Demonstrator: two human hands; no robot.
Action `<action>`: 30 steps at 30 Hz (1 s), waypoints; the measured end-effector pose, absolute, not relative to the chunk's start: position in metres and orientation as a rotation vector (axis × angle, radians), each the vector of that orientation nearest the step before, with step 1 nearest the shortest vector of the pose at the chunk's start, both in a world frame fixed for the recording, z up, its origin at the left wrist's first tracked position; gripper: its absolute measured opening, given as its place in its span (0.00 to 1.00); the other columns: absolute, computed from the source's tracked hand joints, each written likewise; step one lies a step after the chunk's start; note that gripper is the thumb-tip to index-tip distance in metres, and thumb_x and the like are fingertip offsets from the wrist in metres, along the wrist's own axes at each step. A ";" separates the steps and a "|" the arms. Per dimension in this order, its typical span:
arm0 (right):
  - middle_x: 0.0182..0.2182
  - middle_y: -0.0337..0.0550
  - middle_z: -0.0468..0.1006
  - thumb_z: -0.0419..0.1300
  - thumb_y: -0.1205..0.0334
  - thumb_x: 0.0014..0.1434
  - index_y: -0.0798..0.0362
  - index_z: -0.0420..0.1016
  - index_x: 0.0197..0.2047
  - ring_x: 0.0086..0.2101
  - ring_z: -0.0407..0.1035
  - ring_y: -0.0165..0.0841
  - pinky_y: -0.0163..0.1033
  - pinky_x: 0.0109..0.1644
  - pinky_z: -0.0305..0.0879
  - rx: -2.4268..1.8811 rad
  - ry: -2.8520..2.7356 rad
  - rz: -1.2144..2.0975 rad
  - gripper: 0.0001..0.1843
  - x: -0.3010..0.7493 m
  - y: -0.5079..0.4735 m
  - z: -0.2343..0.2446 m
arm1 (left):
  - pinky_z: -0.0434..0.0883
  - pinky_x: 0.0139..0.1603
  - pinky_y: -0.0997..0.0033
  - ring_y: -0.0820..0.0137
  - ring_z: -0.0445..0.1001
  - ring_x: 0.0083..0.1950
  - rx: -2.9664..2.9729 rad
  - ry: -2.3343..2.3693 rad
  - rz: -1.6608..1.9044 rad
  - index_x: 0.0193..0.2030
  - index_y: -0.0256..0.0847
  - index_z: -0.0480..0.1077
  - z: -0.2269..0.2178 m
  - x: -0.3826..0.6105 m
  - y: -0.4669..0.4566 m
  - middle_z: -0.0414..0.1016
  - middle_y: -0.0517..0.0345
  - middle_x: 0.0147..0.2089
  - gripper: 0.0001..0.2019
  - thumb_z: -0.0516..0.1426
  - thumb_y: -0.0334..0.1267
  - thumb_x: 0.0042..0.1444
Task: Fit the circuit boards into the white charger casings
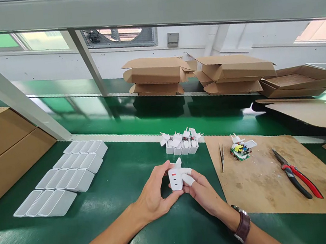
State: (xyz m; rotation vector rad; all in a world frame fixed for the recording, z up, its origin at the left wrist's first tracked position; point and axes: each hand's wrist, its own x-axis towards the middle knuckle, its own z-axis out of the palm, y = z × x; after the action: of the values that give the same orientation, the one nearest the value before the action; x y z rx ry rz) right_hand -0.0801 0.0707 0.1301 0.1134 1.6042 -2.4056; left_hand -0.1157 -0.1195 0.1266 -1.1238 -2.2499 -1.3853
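Note:
A white USB wall charger is held up in front of me, its face with one red-orange port and two dark ports turned toward me. My left hand grips it from the left with thumb and fingers. White covers sit on fingertips of my right hand, which presses on the charger's right side. Just beyond stands a row of white charger housings with loose parts on top. To the left lie several rows of white open housings on the green table.
On a brown board at right rest tweezers, a circuit board with a white plug part and red-black pliers. Cardboard boxes stand on the shelf behind. A large carton borders the left side.

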 end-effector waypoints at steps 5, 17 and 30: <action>0.47 0.47 0.85 0.69 0.43 0.60 0.47 0.79 0.52 0.46 0.80 0.41 0.49 0.54 0.78 -0.051 1.999 -2.337 0.23 -0.073 0.067 0.128 | 0.74 0.59 0.48 0.53 0.73 0.60 -0.999 -2.408 -1.214 0.77 0.50 0.48 0.121 -0.121 -0.123 0.73 0.45 0.60 0.41 0.64 0.35 0.62; 0.53 0.54 0.78 0.63 0.47 0.59 0.51 0.73 0.58 0.51 0.76 0.44 0.54 0.59 0.74 0.269 2.676 -2.282 0.27 -0.108 0.104 0.104 | 0.76 0.56 0.51 0.61 0.77 0.46 -0.100 -2.490 -1.570 0.71 0.43 0.59 0.120 -0.195 -0.148 0.75 0.48 0.56 0.42 0.68 0.44 0.50; 0.57 0.54 0.79 0.68 0.55 0.49 0.50 0.72 0.57 0.57 0.74 0.52 0.66 0.66 0.66 0.269 2.576 -2.246 0.31 -0.164 0.130 0.105 | 0.70 0.65 0.50 0.51 0.74 0.62 -0.224 -2.465 -1.667 0.67 0.38 0.64 0.111 -0.232 -0.095 0.75 0.41 0.59 0.38 0.69 0.37 0.47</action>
State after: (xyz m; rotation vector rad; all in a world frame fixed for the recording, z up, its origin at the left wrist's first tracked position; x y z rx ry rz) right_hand -0.1645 0.1302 0.1047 0.2692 2.5759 -2.2461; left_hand -0.2321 -0.0953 0.1110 -0.2242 -2.4651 -1.6669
